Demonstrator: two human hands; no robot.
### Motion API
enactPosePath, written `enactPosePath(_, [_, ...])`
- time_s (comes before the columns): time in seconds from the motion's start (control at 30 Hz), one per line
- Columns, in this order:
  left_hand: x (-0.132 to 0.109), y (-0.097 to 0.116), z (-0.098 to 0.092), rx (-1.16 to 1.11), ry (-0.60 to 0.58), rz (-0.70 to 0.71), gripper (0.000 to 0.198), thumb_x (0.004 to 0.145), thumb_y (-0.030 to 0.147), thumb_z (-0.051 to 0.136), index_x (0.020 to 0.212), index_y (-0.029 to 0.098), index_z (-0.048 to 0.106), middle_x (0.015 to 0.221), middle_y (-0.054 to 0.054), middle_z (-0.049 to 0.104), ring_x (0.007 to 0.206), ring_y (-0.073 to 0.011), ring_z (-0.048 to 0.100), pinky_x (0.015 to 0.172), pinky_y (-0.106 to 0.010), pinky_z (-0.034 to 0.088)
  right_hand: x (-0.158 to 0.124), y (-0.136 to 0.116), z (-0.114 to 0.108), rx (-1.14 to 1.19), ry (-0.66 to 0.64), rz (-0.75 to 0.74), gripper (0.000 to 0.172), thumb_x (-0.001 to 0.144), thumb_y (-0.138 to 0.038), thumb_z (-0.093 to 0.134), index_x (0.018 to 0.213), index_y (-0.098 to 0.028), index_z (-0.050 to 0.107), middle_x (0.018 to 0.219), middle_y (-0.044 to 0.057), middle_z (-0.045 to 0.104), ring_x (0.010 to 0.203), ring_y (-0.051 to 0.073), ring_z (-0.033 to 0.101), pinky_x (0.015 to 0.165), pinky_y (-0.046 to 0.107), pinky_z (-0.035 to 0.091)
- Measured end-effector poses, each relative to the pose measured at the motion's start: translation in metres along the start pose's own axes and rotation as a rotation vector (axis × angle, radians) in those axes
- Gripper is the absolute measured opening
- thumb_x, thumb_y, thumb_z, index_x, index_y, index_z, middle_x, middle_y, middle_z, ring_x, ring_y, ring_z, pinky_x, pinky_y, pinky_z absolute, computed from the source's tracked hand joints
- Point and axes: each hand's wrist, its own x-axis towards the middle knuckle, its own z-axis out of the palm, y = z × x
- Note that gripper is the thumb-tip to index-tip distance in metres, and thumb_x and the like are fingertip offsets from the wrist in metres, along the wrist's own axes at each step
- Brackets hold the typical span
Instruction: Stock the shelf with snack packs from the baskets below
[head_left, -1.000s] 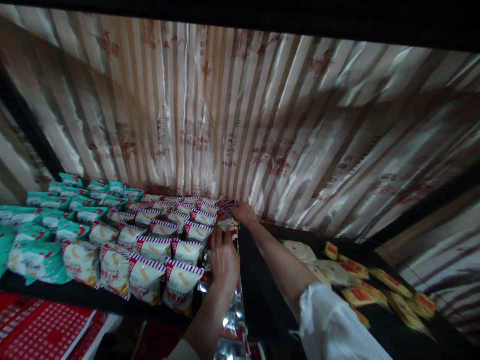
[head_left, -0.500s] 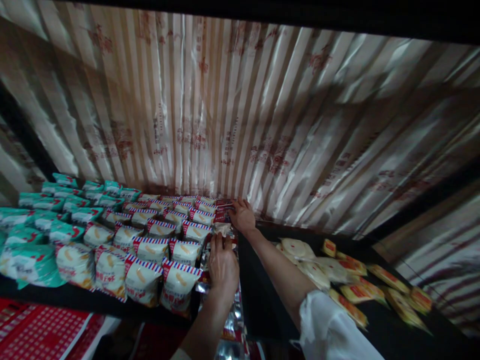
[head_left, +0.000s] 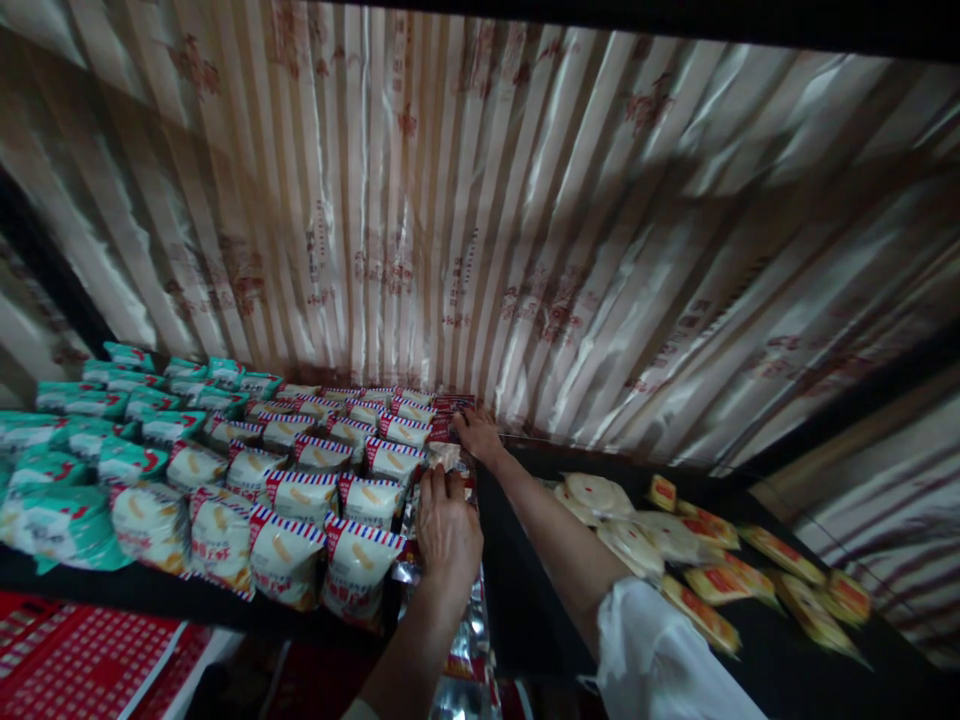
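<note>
My left hand point(head_left: 448, 528) lies palm-down with its fingers flat on a row of shiny foil snack packets point(head_left: 459, 640) that runs from the shelf front to the back. My right hand point(head_left: 477, 434) reaches to the back of the same row, its fingers curled on a dark red packet point(head_left: 450, 408) against the back wall. Left of the row stand red, white and blue striped snack bags point(head_left: 301, 497) in tidy lines.
Teal snack bags point(head_left: 75, 440) fill the shelf's left end. Yellow and red flat packets point(head_left: 705, 560) lie loose on the dark shelf point(head_left: 525, 600) to the right. A glossy striped printed sheet point(head_left: 480, 200) covers the back wall. A red checked box point(head_left: 82, 660) sits below.
My right hand has set the dark red packet down from upright to lie at the back of the row. My left hand has shifted slightly forward on the foil packets.
</note>
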Motion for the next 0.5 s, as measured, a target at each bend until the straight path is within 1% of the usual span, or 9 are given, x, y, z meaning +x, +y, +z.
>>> enactPosePath(0.1, [-0.001,0.001,-0.002,-0.009,-0.008,-0.006,0.041,0.077,0.011,0.046,0.116,0.011,0.058,0.127,-0.014,0.052,0.119,-0.0278,0.042,0.101,-0.039,0.037,0.002,0.001,-0.001,0.053,0.028,0.012,0.033,0.088,-0.033,0.042,0.116,-0.024,0.056,0.135,0.008,0.047,0.128,0.030,0.032,0.104,0.049,0.021])
enactPosePath(0.17, [-0.001,0.002,-0.004,-0.013,-0.007,-0.007,0.042,0.077,0.011,0.046,0.117,0.009,0.057,0.128,-0.015,0.051,0.121,-0.0287,0.041,0.101,-0.040,0.037,0.000,0.002,-0.004,0.174,0.121,0.060,0.033,0.087,-0.033,0.042,0.114,-0.024,0.058,0.135,0.008,0.047,0.128,0.030,0.032,0.105,0.049,0.021])
enactPosePath(0.27, [-0.004,0.004,-0.009,-0.030,-0.006,0.000,0.045,0.075,0.010,0.047,0.119,0.008,0.055,0.129,-0.017,0.050,0.121,-0.0298,0.041,0.101,-0.041,0.037,-0.012,0.002,-0.010,0.460,0.302,0.188,0.041,0.087,-0.037,0.035,0.114,-0.016,0.058,0.126,0.012,0.054,0.122,0.027,0.041,0.104,0.043,0.027])
enactPosePath(0.33, [-0.009,0.006,-0.014,-0.067,-0.005,0.022,0.046,0.073,0.007,0.047,0.118,0.009,0.055,0.127,-0.016,0.051,0.119,-0.0296,0.043,0.100,-0.043,0.038,-0.028,0.002,-0.012,0.626,0.402,0.261,0.046,0.086,-0.040,0.034,0.113,-0.012,0.058,0.119,0.014,0.058,0.115,0.025,0.048,0.101,0.040,0.033])
enactPosePath(0.4, [-0.020,0.008,-0.020,-0.145,0.007,0.062,0.044,0.073,0.005,0.045,0.115,0.010,0.056,0.124,-0.014,0.054,0.116,-0.0274,0.046,0.099,-0.042,0.040,-0.050,0.001,-0.013,0.778,0.476,0.317,0.044,0.082,-0.043,0.038,0.111,-0.014,0.058,0.113,0.012,0.061,0.108,0.023,0.052,0.095,0.038,0.038])
enactPosePath(0.47, [-0.039,0.006,-0.028,-0.273,0.021,0.118,0.041,0.074,0.003,0.043,0.110,0.012,0.059,0.118,-0.012,0.058,0.111,-0.0235,0.051,0.097,-0.039,0.042,-0.080,-0.001,-0.014,0.966,0.525,0.360,0.041,0.079,-0.044,0.044,0.108,-0.018,0.056,0.107,0.008,0.062,0.099,0.020,0.056,0.087,0.035,0.044])
enactPosePath(0.5, [-0.052,0.003,-0.032,-0.352,0.025,0.153,0.038,0.074,0.002,0.041,0.106,0.013,0.061,0.113,-0.011,0.061,0.108,-0.0213,0.053,0.096,-0.037,0.043,-0.097,-0.003,-0.015,1.070,0.545,0.375,0.040,0.077,-0.045,0.048,0.107,-0.019,0.055,0.104,0.006,0.062,0.094,0.018,0.058,0.081,0.032,0.046])
